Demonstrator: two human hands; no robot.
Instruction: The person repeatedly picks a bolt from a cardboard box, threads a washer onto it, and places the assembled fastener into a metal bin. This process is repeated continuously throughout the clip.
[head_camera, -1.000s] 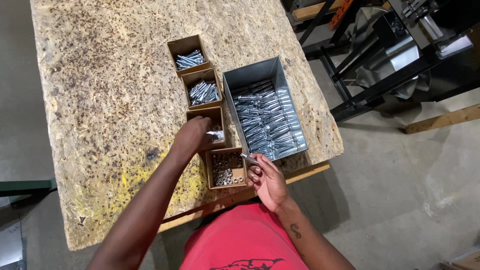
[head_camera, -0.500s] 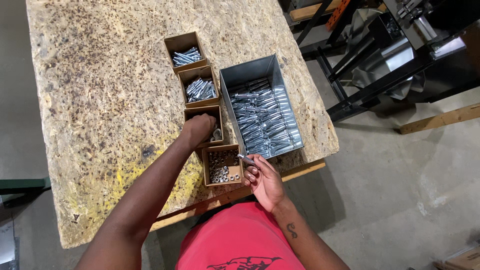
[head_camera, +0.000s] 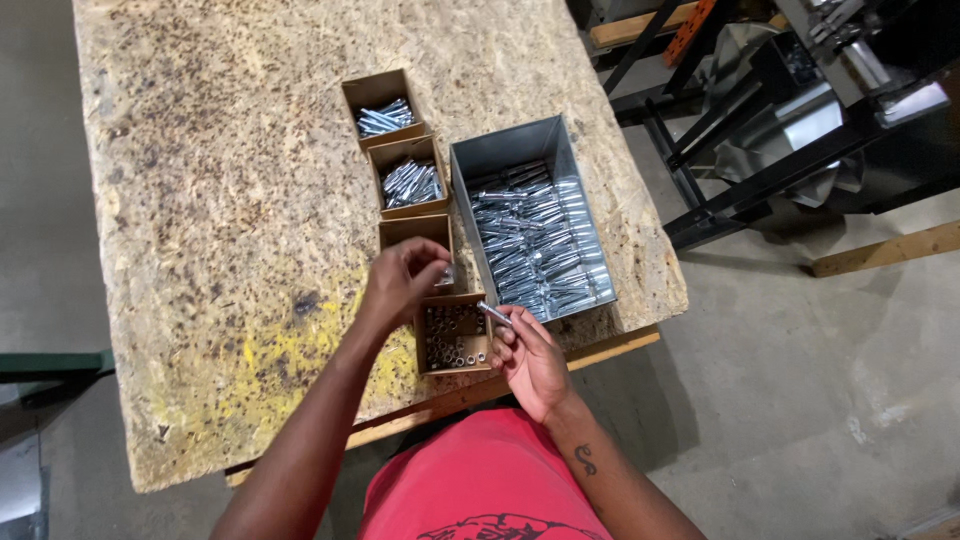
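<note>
The left hand (head_camera: 405, 277) hangs over the third cardboard box (head_camera: 415, 232) in a row of four on the bench (head_camera: 220, 200), its fingers curled together and pinched on something small and shiny at the box's near right corner — the piece is too small to tell what it is. The right hand (head_camera: 530, 355) sits at the bench's near edge, palm up, fingers closed around a short silver bolt (head_camera: 494, 313) that pokes out up and to the left, its tip just above the corner of the nearest box (head_camera: 453, 338). That nearest box holds a heap of small dark and silver rings, probably nuts or washers. Beyond the left hand, the second box (head_camera: 407, 177) and the farthest box (head_camera: 380, 103) each hold a pile of bright metal fasteners. Just right of the row, touching or nearly touching it, stands a grey metal bin (head_camera: 505, 150) filled across its lower part with long silver bolts (head_camera: 535, 240) lying mostly crosswise. The bench top is rough chipboard, stained dark in places and smeared yellow near the left forearm. To the right, off the bench, a black metal frame (head_camera: 720, 190) stands on the concrete floor (head_camera: 800, 400) — well apart from the hands.
</note>
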